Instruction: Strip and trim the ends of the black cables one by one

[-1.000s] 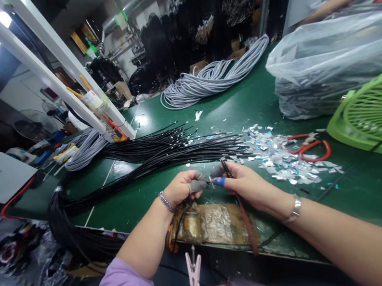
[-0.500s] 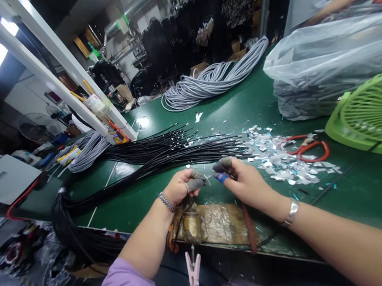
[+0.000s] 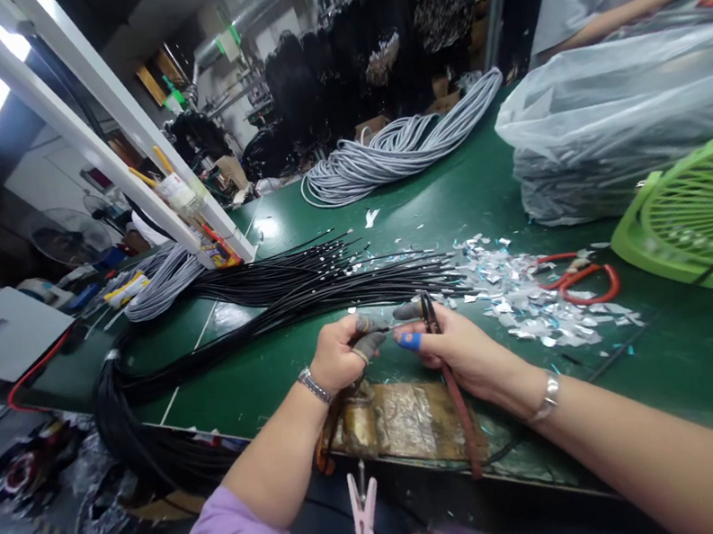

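Observation:
My left hand (image 3: 345,351), with grey finger covers, pinches the end of a thin black cable (image 3: 386,328) above the near edge of the bench. Facing it, my right hand (image 3: 455,343) is closed around a dark-tipped tool with a reddish-brown handle (image 3: 463,422); blue tape wraps its thumb. The tool's tip stands upright between the fingers, just right of the cable end. Below both hands lies a tape-covered wooden block (image 3: 416,421). Behind them, a bundle of black cables (image 3: 307,298) stretches across the green bench, its cut ends pointing right.
Silvery foil scraps (image 3: 525,293) litter the bench beside red-handled scissors (image 3: 588,281). A green fan (image 3: 710,217) and a plastic bag (image 3: 633,120) stand at right. Grey cable coils (image 3: 393,156) lie at the back. A pink clothes peg (image 3: 364,507) hangs at the bench edge. Another person's arm (image 3: 648,8) shows behind the bag.
The pale wires that fanned out at the left fingertips now appear drawn together. The dark tool tip has come up in my right hand, and its handle stands more upright.

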Available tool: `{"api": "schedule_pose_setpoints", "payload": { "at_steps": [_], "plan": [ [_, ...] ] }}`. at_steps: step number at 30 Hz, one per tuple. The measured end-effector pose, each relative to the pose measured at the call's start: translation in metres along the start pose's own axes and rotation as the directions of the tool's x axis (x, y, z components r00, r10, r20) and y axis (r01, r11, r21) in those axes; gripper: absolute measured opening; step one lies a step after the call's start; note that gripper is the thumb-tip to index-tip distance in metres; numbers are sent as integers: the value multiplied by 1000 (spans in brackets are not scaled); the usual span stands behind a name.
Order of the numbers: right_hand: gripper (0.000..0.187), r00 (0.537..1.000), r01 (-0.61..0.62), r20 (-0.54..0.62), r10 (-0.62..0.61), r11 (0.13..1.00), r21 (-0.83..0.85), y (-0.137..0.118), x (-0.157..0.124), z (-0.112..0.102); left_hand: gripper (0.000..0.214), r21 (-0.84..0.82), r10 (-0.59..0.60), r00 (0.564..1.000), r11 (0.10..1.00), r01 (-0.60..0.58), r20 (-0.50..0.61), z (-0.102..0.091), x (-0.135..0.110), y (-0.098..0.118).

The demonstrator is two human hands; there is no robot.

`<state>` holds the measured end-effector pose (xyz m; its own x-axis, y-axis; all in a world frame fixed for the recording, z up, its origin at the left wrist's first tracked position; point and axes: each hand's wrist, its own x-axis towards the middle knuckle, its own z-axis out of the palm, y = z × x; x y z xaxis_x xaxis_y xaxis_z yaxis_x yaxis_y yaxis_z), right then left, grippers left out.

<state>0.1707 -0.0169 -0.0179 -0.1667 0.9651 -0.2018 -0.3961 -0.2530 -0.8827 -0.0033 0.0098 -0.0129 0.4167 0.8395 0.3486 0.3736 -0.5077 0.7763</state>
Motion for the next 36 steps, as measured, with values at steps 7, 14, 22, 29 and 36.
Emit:
{"api": "schedule_pose_setpoints", "payload": {
  "at_steps": [7, 14, 22, 29, 36],
  "plan": [
    [48, 999, -38, 36, 35, 996, 75, 2, 0, 1, 20, 270, 144, 989, 954, -129, -36, 1, -3, -5],
    [42, 991, -92, 104, 81, 990, 110, 0, -3, 4, 12, 435, 84, 996, 898, -71, -12, 2, -6, -1],
    [41, 988, -121, 104, 116, 992, 43, 1, -5, 3, 5, 341, -98, 993, 933, 113, -61, 2, -2, 6],
    [39, 993, 108, -24, -118, 959, -264, 0, 5, -9, 49, -332, -402, 913, 853, 402, 72, -1, 10, -3],
    [43, 825, 563, 219, -522, 717, -411, -2, -3, -13, 57, -524, -432, 814, 622, 581, 389, -7, 10, -2]
  ]
}}
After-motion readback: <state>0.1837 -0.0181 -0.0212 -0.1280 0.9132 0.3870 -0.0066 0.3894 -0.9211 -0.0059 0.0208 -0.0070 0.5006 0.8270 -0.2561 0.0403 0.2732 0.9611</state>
